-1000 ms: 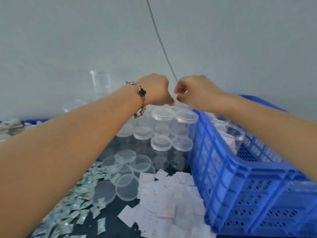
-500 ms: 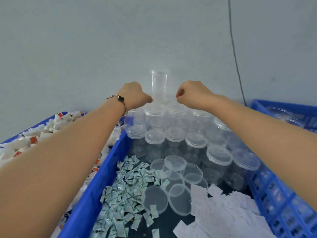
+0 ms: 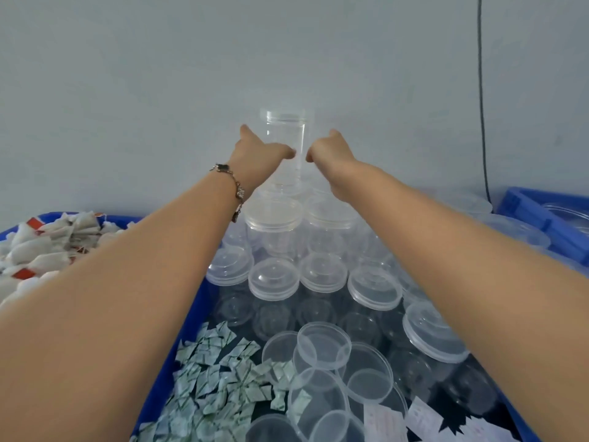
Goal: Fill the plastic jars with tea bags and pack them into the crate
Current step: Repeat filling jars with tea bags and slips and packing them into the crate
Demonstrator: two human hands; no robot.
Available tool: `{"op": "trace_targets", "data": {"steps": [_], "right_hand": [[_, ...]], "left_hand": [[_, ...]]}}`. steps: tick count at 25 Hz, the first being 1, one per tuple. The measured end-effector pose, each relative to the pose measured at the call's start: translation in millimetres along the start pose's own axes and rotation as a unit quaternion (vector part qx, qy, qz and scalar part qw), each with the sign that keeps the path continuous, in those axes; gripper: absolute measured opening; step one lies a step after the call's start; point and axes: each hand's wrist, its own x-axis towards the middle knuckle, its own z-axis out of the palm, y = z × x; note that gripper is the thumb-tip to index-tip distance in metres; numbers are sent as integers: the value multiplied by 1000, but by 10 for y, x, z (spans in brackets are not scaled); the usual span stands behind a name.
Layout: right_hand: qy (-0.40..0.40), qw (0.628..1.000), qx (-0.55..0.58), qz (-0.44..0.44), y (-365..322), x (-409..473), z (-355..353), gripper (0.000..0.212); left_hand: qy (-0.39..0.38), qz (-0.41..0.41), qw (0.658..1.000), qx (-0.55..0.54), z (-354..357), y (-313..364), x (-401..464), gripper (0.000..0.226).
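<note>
Jar [image 3: 287, 135] clear, lidded, upright, empty

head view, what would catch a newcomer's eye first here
Both arms reach far forward, the left hand and right hand closing on either side of a tall clear jar atop a stack of lidded jars by the wall. Nearer, loose lids and small sachets lie below; tea bags fill the left bin.

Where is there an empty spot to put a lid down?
Hardly anywhere. One dark bare patch shows between the loose lids, lidded jars and paper slips. Small sachets crowd the near left; tea bags fill the left bin.
</note>
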Motion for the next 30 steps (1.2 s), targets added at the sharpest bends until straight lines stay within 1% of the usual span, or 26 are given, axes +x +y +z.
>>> {"op": "trace_targets", "data": {"steps": [2,5,8,11,13,15,17,19,21,23,25,27,28,30], "right_hand": [[-9,1000,3,-22,27,39,47,68],[-19,999,8,-32,14,-42,72,64],[-15,998,1,-54,-84,-289,-27,63],[-2,996,-11,-87,-210,-736,-178,62],[13,995,-4,-95,-222,-1117,-269,62],[24,996,22,-88,-202,-1497,-339,63],[13,996,24,-80,-188,-1935,-385,64],[-13,996,8,-92,-123,-2352,-402,65],[-24,994,-14,-110,11,-2767,-420,65],[-22,991,-43,-126,214,-3081,-445,63],[-14,989,-76,-125,489,-3313,-458,54],[-5,990,-96,-108,770,-3464,-452,44],[-7,989,-111,-94,889,-3504,-445,47],[-49,977,-197,-66,1090,-3548,-417,70]], "left_hand": [[-3,0,999,-37,48,-19,88,88],[-8,9,999,-46,51,2,55,79],[0,20,998,-52,-76,122,-181,75],[9,44,996,-73,-267,274,-605,65],[7,53,996,-67,-386,311,-964,72],[3,60,997,-47,-522,322,-1300,84],[3,56,998,-33,-668,324,-1636,94],[-11,56,998,-8,-760,321,-1973,92],[-28,55,998,17,-762,271,-2343,78],[-38,49,998,19,-709,137,-2686,68],[-58,52,997,12,-607,-72,-3043,71],[-65,33,997,8,-442,-324,-3389,80],[-62,16,998,6,-340,-470,-3540,79],[-65,-12,998,16,-118,-747,-3816,72]]}}
